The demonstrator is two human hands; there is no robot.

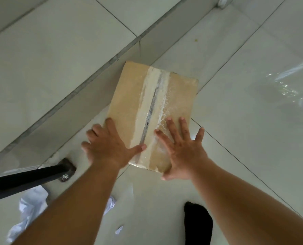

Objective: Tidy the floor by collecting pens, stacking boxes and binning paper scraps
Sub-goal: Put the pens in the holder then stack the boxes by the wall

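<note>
A brown cardboard box (pixel 129 96) with a strip of worn tape down its middle lies on the pale tiled floor, close to a wall base. My left hand (pixel 108 144) rests on its near left corner, thumb stretched across the top and fingers over the left edge. My right hand (pixel 182 147) lies flat on the near right part with fingers spread straight. Crumpled white paper scraps (pixel 32 204) lie on the floor at the lower left, partly hidden by my left forearm, with a small scrap (pixel 119 229) nearer the bottom middle.
A black furniture leg (pixel 32 177) slants in from the left, its foot (pixel 67 169) on the floor just left of the box. A foot in a black sock (pixel 198 225) stands at the bottom centre. The wall base (pixel 76 91) runs diagonally behind the box. Open tiles lie to the right.
</note>
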